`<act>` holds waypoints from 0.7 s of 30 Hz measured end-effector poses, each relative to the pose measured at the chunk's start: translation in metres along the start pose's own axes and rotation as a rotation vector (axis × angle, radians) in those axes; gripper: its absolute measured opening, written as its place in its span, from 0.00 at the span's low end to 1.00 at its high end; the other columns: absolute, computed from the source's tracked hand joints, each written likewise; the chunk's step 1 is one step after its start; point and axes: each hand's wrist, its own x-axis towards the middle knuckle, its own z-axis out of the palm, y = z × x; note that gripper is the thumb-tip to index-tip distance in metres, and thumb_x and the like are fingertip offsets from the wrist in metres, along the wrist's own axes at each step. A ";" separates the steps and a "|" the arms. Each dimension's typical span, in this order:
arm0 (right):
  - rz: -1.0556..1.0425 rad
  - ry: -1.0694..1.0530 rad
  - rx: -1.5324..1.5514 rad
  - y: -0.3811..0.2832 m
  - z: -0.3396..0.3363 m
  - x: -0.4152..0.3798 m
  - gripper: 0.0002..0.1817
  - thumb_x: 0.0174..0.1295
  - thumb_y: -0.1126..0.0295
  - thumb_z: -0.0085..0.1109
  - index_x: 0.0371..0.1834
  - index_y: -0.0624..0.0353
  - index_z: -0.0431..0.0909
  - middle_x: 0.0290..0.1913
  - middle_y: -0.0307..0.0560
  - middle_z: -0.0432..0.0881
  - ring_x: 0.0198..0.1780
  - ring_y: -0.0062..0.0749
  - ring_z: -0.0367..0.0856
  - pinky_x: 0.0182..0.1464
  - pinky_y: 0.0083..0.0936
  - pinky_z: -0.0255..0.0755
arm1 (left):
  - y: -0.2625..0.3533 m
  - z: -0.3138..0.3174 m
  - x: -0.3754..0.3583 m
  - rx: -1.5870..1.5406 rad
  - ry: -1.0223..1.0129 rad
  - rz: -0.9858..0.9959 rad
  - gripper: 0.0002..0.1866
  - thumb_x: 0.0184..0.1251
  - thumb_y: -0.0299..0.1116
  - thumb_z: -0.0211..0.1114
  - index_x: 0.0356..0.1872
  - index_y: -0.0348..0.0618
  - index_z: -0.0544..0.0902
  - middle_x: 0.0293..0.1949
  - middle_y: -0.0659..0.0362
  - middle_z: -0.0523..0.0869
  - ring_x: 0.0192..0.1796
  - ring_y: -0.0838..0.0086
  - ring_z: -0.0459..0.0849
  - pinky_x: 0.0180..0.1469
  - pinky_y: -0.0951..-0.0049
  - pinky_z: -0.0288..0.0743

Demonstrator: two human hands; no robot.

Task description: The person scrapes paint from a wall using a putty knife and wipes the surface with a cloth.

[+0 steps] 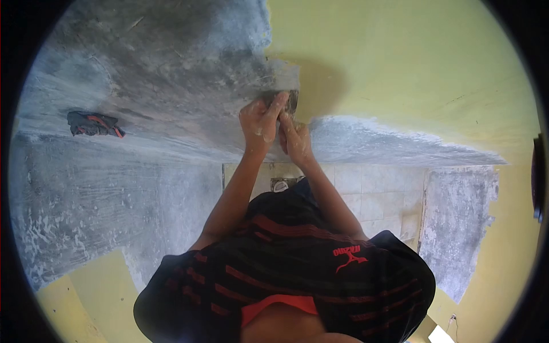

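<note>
Both hands are together in front of my chest, against the wall. My left hand (261, 119), dusted with pale powder, presses its thumb and fingers on a dark flat-bladed scraper (294, 102). Just below it, my right hand (295, 139) is closed round the scraper's lower end, mostly hidden by fingers. The blade lies at the border between yellow-green paint (400, 63) and bare grey wall (189, 74). A pale scraped patch (286, 72) shows just above the blade.
A crumpled dark cloth with red parts (94, 124) is against the grey wall at left. Pale floor tiles (372, 194) lie below, with a white rounded object (280, 186) near my feet. A dark object (537, 177) stands out at the right edge. Wires (453, 320) show lower right.
</note>
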 end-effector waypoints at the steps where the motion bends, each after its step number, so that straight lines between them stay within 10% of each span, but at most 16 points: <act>1: -0.009 0.004 -0.013 0.007 -0.001 0.000 0.26 0.83 0.47 0.55 0.30 0.55 0.78 0.20 0.28 0.69 0.19 0.14 0.64 0.21 0.22 0.56 | -0.009 -0.003 0.000 0.121 -0.012 0.027 0.14 0.71 0.33 0.79 0.31 0.31 0.91 0.27 0.65 0.89 0.31 0.86 0.77 0.33 0.76 0.71; 8: 0.067 -0.021 -0.054 0.033 -0.021 0.000 0.28 0.84 0.47 0.54 0.26 0.54 0.78 0.19 0.28 0.68 0.20 0.14 0.63 0.22 0.23 0.55 | -0.037 -0.005 -0.008 0.011 0.003 -0.012 0.18 0.74 0.37 0.77 0.24 0.39 0.86 0.23 0.71 0.81 0.26 0.88 0.70 0.27 0.77 0.61; 10: -0.030 0.046 -0.186 0.012 -0.016 0.005 0.28 0.84 0.47 0.54 0.27 0.55 0.78 0.19 0.29 0.69 0.20 0.14 0.64 0.22 0.22 0.55 | -0.026 -0.010 0.000 0.279 -0.042 0.000 0.12 0.71 0.32 0.79 0.34 0.31 0.92 0.29 0.65 0.90 0.32 0.84 0.79 0.35 0.75 0.73; 13: -0.031 0.016 0.001 -0.006 -0.002 0.007 0.29 0.84 0.47 0.54 0.26 0.55 0.78 0.19 0.30 0.70 0.20 0.14 0.64 0.22 0.23 0.56 | 0.005 0.009 0.000 -0.149 -0.014 -0.056 0.12 0.72 0.33 0.78 0.36 0.32 0.93 0.29 0.65 0.90 0.31 0.83 0.79 0.35 0.75 0.73; 21: 0.064 -0.018 -0.118 0.028 -0.019 -0.003 0.30 0.83 0.46 0.54 0.23 0.54 0.76 0.18 0.31 0.69 0.19 0.16 0.65 0.22 0.24 0.58 | -0.033 -0.005 -0.011 0.074 -0.015 -0.034 0.12 0.73 0.34 0.77 0.36 0.33 0.93 0.29 0.65 0.91 0.31 0.82 0.80 0.35 0.73 0.74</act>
